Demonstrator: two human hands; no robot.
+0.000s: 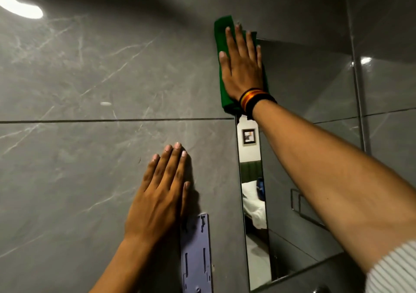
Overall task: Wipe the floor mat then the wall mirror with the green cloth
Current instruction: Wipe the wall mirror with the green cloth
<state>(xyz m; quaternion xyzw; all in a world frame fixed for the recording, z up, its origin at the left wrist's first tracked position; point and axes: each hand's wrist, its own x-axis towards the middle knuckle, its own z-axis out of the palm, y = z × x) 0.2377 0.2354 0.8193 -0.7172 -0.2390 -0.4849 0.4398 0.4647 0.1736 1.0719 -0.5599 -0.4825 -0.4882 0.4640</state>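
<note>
The right hand (pixel 242 67) lies flat with its fingers spread, palm pressing the green cloth (pixel 221 34) against the upper left corner of the wall mirror (pixel 315 85). The cloth is folded and mostly hidden under the palm; its left part overlaps the grey tiled wall (pixel 90 79) and its lower end shows just beside the striped wristband (pixel 254 100). The right forearm crosses in front of the mirror and hides much of its glass; a ribbed white sleeve (pixel 396 270) is cut off at the lower right edge. The left hand (pixel 159 198) rests open on the wall, fingers pressed close together, holding nothing, well left of the mirror's edge. Just below that hand a pale purple plastic bracket (pixel 197 254) is fixed to the wall, its bottom cut off by the frame. The mirror's left strip reflects a room with a framed picture and white bedding, blurred. The floor mat is out of view.
</note>
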